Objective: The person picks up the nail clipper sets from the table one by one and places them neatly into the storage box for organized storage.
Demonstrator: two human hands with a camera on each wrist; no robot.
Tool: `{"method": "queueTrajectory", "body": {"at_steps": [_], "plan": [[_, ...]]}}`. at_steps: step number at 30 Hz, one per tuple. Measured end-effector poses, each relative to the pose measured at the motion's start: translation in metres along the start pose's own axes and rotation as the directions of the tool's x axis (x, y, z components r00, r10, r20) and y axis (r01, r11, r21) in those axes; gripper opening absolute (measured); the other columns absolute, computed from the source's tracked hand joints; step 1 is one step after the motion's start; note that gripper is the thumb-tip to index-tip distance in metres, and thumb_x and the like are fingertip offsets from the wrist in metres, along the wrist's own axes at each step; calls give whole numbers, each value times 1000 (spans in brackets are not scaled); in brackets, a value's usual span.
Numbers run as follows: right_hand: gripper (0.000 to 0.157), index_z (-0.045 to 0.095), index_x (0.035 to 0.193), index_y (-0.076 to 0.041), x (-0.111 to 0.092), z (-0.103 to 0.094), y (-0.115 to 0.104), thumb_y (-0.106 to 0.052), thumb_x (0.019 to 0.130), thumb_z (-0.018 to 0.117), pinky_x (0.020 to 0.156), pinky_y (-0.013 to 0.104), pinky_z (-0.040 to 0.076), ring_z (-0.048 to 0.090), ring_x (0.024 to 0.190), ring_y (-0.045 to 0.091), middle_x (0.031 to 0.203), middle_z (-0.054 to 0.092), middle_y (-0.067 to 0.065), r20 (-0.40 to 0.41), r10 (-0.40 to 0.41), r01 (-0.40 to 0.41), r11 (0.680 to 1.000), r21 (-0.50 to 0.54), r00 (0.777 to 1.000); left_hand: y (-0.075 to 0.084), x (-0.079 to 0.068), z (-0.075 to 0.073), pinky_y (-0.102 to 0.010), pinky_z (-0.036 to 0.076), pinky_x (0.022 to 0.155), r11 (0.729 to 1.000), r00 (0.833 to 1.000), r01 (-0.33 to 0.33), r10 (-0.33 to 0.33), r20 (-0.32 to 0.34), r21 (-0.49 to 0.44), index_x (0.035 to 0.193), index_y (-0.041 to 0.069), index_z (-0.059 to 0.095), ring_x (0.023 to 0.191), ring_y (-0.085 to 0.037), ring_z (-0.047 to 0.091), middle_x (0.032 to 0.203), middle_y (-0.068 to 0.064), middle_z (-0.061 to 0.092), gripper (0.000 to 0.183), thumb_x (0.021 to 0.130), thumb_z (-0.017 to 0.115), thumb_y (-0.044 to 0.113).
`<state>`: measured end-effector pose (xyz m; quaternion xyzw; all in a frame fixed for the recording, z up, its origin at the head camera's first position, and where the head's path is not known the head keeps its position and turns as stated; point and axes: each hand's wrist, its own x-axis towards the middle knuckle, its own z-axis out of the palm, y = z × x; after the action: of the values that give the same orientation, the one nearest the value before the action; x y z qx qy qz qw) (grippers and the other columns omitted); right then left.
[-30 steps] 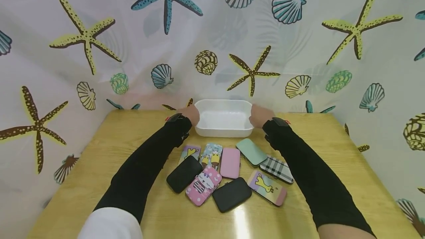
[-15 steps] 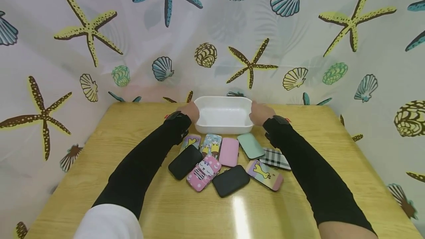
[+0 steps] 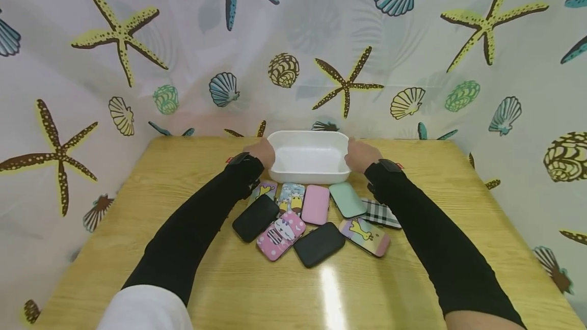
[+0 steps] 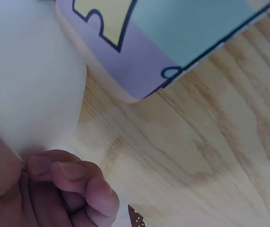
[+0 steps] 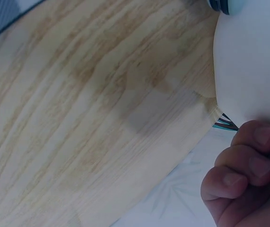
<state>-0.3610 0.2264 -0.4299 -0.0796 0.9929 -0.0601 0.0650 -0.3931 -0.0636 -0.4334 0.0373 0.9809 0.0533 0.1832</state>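
Observation:
A white plastic basin [image 3: 308,177] stands at the back of the table, with nothing inside it. My left hand [image 3: 263,153] grips its left end; in the left wrist view the curled fingers [image 4: 71,171] sit against the basin's white wall [image 4: 35,94]. At the opposite end my right hand [image 3: 362,155] holds the rim, its fingers [image 5: 251,161] curled at the wall in the right wrist view. Just in front lie several flat cases, among them a pink case [image 3: 315,204], a mint green case [image 3: 347,200] and a giraffe case [image 3: 365,237].
Two black cases [image 3: 319,244], a pink cat-print case [image 3: 281,235] and a plaid case [image 3: 381,213] also lie on the wooden table [image 3: 220,279]. A blue giraffe case [image 3: 291,197] touches the group. Behind hangs a curtain [image 3: 257,39] printed with starfish and shells.
The head view has tilted down slightly, so the curtain and cases appear higher. Between the cases and the basin the gap looks narrower. Both hands stay on the basin.

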Motion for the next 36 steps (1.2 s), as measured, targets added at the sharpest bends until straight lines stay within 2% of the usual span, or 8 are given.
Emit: {"method": "queueTrajectory", "body": {"at_steps": [5, 9, 14, 17, 20, 24, 28, 36], "plan": [[61, 32, 148, 14, -3, 2, 3, -18, 99, 49, 66, 45, 51, 66, 82, 32, 108, 68, 27, -27, 10, -9, 1000, 14, 1000, 5, -3, 2, -34, 46, 70, 998, 999, -6, 8, -32, 58, 157, -5, 18, 82, -23, 61, 128, -16, 64, 63, 106, 42, 21], [63, 30, 150, 13, -4, 9, 7, -19, 100, 50, 65, 43, 50, 66, 83, 31, 109, 69, 26, -13, 11, -11, 1000, -4, 1000, 8, -6, 9, -37, 50, 85, 998, 999, 10, -7, -54, 63, 154, -5, 26, 93, -26, 65, 122, -17, 67, 57, 106, 38, 23], [63, 29, 150, 14, -4, 12, 9, -18, 99, 49, 61, 39, 48, 65, 80, 29, 107, 69, 25, 12, -9, 9, 1000, -4, 1000, 7, -8, 13, -41, 47, 99, 997, 999, 29, -27, -28, 68, 157, -5, 17, 108, -30, 64, 134, -20, 62, 63, 106, 38, 25], [63, 28, 150, 13, -4, 10, 7, -18, 100, 49, 60, 39, 47, 64, 77, 28, 106, 69, 25, 8, -7, 6, 1000, 15, 1000, 4, -6, 7, -39, 51, 90, 993, 999, -1, 6, -41, 119, 151, -5, 34, 98, -27, 64, 124, -17, 66, 55, 105, 40, 24], [63, 28, 150, 13, -5, 7, 5, -18, 100, 48, 59, 38, 46, 64, 76, 28, 104, 69, 24, 2, 6, -6, 1000, 16, 1000, 0, -2, 0, -36, 49, 71, 978, 992, -79, 95, -78, 194, 123, -2, 62, 79, -23, 59, 97, -10, 68, 36, 102, 44, 22], [62, 30, 150, 12, -8, 7, 5, -19, 100, 50, 58, 37, 45, 63, 75, 28, 101, 69, 22, 16, 23, -23, 1000, 6, 1000, -5, 3, -1, -34, 40, 57, 981, 983, -130, 147, -111, 145, 89, 7, 68, 67, -21, 53, 75, -4, 57, 29, 100, 46, 23], [64, 28, 151, 11, -8, 9, 6, -19, 100, 51, 55, 36, 43, 62, 73, 27, 100, 69, 22, 19, 22, -22, 1000, 5, 1000, -5, 2, 3, -32, 39, 54, 993, 984, -107, 113, -138, 55, 88, 7, 66, 66, -20, 54, 75, -4, 57, 33, 101, 45, 28], [63, 30, 150, 13, -10, 1, 6, -17, 99, 50, 55, 35, 42, 61, 72, 27, 100, 69, 23, 8, -20, 20, 1000, 17, 1000, 0, 6, 7, -35, 49, 66, 994, 988, -66, 77, -130, 91, 101, 6, 70, 77, -22, 63, 91, -7, 67, 34, 104, 44, 27]]}}
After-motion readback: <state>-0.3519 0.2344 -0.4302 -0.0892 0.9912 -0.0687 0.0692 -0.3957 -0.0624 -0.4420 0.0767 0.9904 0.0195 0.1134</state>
